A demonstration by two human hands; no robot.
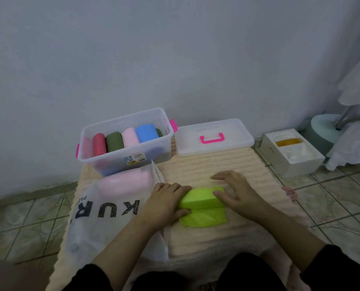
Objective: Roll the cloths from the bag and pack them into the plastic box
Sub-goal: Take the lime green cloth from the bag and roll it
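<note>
A lime green cloth [202,208] lies half rolled on the beige ribbed mat [212,164]. My left hand [166,201] grips the roll's left end, fingers curled over it and thumb underneath. My right hand [235,192] rests on the roll's right end with fingers spread flat. The clear plastic box [103,160] with pink latches stands at the back left and holds several rolled cloths: red, dark green, pink, blue. A white bag [112,211] with black lettering lies at the left, a pink cloth [124,181] showing through it.
The box's clear lid [213,136] with a pink handle lies at the back of the mat, right of the box. A white foam carton [290,154] stands on the tiled floor at the right. A grey wall is close behind.
</note>
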